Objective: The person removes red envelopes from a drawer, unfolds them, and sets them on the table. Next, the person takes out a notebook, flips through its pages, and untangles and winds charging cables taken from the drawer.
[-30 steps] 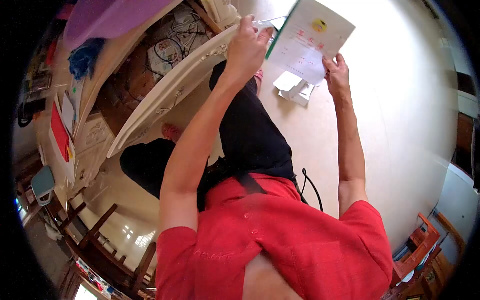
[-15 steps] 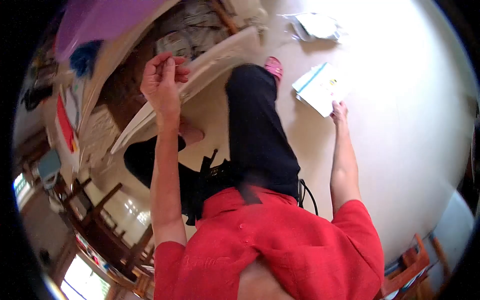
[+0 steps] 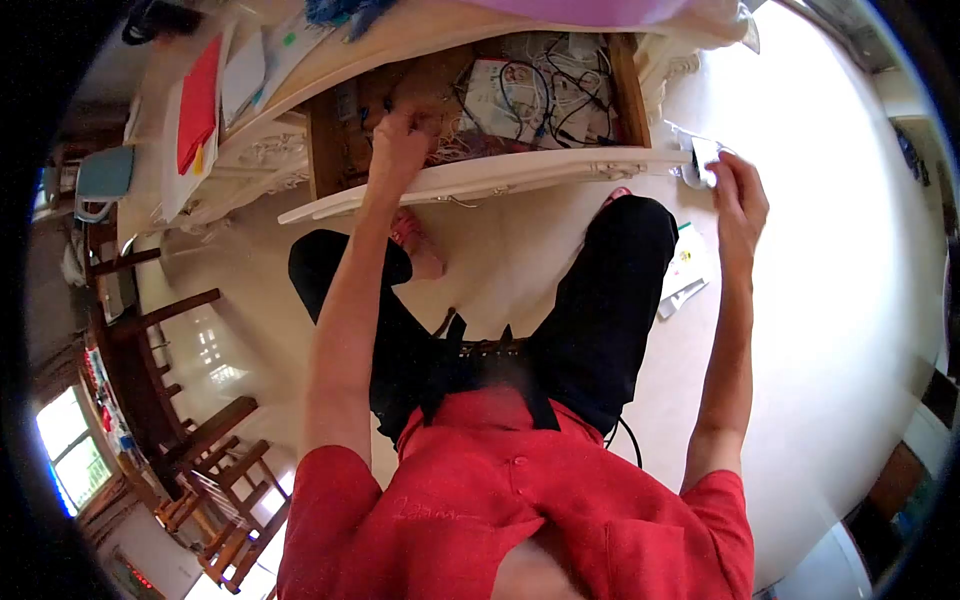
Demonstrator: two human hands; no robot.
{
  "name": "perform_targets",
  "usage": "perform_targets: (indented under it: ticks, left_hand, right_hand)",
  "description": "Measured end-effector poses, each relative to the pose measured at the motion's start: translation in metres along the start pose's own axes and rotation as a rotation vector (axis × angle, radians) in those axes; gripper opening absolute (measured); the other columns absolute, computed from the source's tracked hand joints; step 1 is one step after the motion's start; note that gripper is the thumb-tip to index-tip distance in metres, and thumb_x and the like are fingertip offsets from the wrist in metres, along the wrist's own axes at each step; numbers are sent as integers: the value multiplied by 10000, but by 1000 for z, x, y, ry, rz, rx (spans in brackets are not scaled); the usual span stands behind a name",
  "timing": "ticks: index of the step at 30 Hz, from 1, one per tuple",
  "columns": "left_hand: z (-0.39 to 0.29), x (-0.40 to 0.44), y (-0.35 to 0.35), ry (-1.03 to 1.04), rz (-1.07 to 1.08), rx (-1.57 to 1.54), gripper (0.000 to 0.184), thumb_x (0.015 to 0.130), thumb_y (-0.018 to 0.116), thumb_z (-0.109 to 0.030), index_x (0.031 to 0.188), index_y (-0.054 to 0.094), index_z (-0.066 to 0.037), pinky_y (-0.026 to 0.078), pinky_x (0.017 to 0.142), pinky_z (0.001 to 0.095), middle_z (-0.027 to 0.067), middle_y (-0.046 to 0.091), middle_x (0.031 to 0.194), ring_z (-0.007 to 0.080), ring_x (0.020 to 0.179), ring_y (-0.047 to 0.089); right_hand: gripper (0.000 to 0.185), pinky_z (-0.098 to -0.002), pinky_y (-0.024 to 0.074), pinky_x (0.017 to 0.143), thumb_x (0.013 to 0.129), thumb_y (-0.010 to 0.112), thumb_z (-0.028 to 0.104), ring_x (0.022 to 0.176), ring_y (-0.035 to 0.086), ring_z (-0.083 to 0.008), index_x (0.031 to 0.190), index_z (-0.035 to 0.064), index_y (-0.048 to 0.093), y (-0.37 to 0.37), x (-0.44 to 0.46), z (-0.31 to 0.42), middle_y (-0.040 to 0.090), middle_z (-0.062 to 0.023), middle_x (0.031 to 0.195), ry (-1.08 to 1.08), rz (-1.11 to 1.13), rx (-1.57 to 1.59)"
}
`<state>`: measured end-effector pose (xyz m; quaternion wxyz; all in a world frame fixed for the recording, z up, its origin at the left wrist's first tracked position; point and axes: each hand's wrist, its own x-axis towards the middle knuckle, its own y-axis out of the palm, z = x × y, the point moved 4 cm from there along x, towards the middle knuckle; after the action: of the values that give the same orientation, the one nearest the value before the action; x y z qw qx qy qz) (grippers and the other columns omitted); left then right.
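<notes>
My left hand [image 3: 402, 145] is over the left part of an open drawer [image 3: 490, 178], fingers bent together and shaded; whatever they hold, if anything, I cannot make out. Tangled cables [image 3: 560, 100] and a printed white paper [image 3: 490, 92] lie inside the drawer. My right hand [image 3: 742, 205] is beyond the drawer's right front corner, its fingers loosely bent and apart. Behind its fingertips is a clear plastic bag with something white and dark [image 3: 697, 165]; I cannot tell whether they touch. Printed papers [image 3: 688, 265] lie on the floor by my right knee.
A red folder [image 3: 199, 105] and papers rest on the cabinet top at the left, near blue fuzzy material [image 3: 345, 12] and a purple surface [image 3: 585, 8]. Wooden chairs [image 3: 215, 440] stand at the lower left. My legs straddle the area below the drawer front.
My right hand has let go of the papers, which now lie on the floor, and has moved forward. My left hand has gone over the drawer. The view has turned toward the drawer.
</notes>
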<state>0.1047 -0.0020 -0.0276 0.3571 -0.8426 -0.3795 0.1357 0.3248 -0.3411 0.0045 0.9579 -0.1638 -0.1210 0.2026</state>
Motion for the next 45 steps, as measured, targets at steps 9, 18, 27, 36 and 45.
perform_targets:
  ticks: [9, 18, 27, 36, 45]
  left_hand:
    - [-11, -6, -4, -29, 24, 15, 222, 755, 533, -189, 879, 622, -28, 448, 716, 398, 208, 604, 824, 354, 818, 576]
    - [-18, -7, -10, -69, -4, -101, 221, 756, 547, -152, 919, 618, -20, 457, 691, 357, 164, 624, 873, 279, 799, 603]
    - [-6, -6, -11, -118, -108, -326, 182, 763, 498, -130, 863, 602, -19, 459, 675, 354, 187, 608, 747, 294, 739, 607]
    - [0, -9, -18, -93, 0, -1041, 477, 678, 378, 143, 1104, 494, -38, 440, 730, 267, 53, 544, 1016, 149, 805, 535]
    - [-19, -22, -65, 107, -109, -812, 457, 722, 463, 60, 1169, 472, -38, 372, 858, 254, 39, 514, 1095, 144, 961, 502]
  right_hand:
    - [869, -383, 334, 972, 632, 693, 94, 1200, 312, -304, 1324, 205, 180, 214, 86, -18, 279, -161, 1324, -410, 861, -992]
    - [692, -391, 397, 884, 603, 718, 175, 1061, 454, -334, 1213, 189, 390, 232, 86, -14, 378, -205, 1224, -359, 1113, -1087]
    - [287, -316, 421, 724, 657, 667, 228, 791, 542, -210, 864, 58, 564, 248, 78, 29, 591, -99, 830, -442, 1052, -501]
    - [175, -221, 442, 615, 717, 549, 165, 690, 559, -99, 861, 66, 556, 228, 41, 129, 597, -27, 794, -10, 1120, 80]
    - [295, -296, 511, 711, 797, 418, 115, 762, 597, -205, 1076, 26, 455, 226, 33, 131, 573, -208, 969, 535, 1215, 801]
